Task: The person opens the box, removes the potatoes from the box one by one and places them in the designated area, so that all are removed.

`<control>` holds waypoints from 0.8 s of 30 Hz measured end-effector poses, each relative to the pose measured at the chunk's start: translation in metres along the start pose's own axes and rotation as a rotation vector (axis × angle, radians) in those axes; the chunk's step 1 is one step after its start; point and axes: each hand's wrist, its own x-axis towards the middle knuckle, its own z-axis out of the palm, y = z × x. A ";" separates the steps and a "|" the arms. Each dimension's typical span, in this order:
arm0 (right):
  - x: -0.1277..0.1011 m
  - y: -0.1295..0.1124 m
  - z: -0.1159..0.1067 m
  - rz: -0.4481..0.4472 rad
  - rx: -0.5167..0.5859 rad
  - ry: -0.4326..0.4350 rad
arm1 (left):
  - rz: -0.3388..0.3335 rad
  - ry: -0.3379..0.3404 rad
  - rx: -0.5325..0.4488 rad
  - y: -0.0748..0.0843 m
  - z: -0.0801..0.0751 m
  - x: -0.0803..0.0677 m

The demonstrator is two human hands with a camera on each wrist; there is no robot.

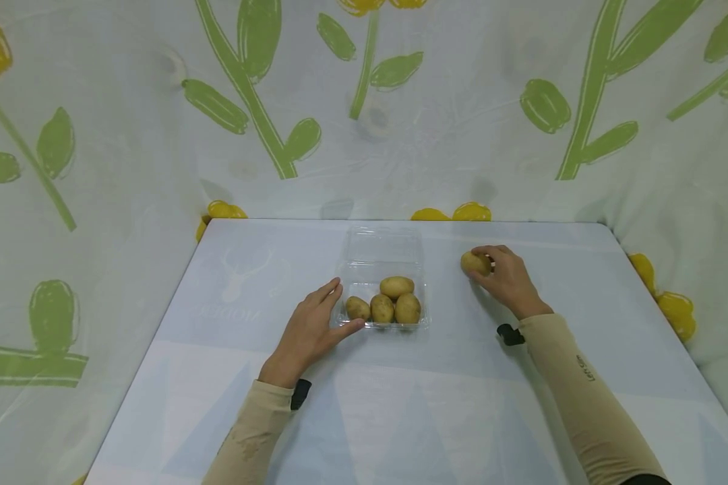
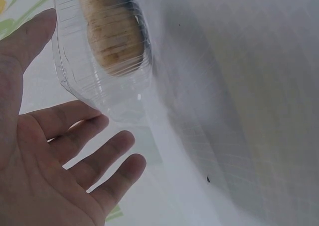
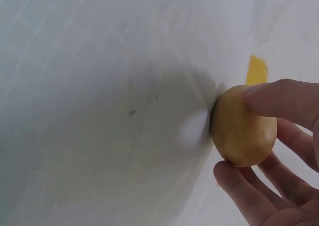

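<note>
right fingers [image 3: 279,99] round a potato [image 1: 475,263], left hand [image 1: 308,331] against the tray [image 1: 346,316]

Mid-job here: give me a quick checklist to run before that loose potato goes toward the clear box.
1. Right hand grips the loose potato with thumb and fingers: ok.
2. Potato lifted off the table: cannot tell; it looks to be at the surface.
3. Clear box lid open, folded back: ok.
4. Left hand steadies the box, fingers straight at its left side: ok.
5. Room in the box beside the four potatoes: ok, the back part looks free.
6. Path between potato and box unobstructed: ok.
</note>
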 end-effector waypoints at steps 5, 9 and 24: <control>0.000 0.000 -0.003 0.020 -0.004 -0.021 | -0.004 -0.012 0.005 0.000 0.000 0.001; 0.001 0.001 -0.004 0.017 -0.008 -0.019 | -0.005 -0.018 0.009 0.001 0.000 0.001; 0.002 -0.010 -0.010 -0.014 -0.036 0.029 | 0.014 -0.019 -0.023 -0.006 0.000 -0.001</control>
